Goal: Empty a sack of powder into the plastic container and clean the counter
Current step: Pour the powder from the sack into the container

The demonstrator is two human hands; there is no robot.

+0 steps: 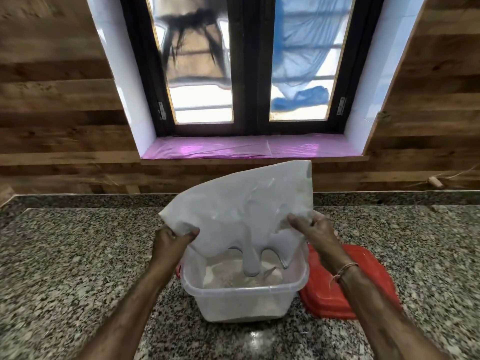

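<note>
Both hands tip a white sack (241, 209) over the clear plastic container (244, 294), which stands near the front edge of the granite worktop (65, 255). The left hand (170, 241) grips one lower corner, the right hand (313, 229) the other. Powder (250, 263) (pale grey) streams into the container. A red lid (363, 276) lies touching the container's right side.

- The left forearm (135, 302) and right forearm (376, 307), both bare, reach forward from the bottom edge and angle in toward each other.
- The left hand (172, 239) is raised with its back to the camera, thumb and fingers pinching the lower left edge of the sack (241, 209).
- The right hand (313, 229), at about the same height, curls its fingers round the sack's right edge.
- A thin thread band (346, 268) circles the right wrist.
</note>
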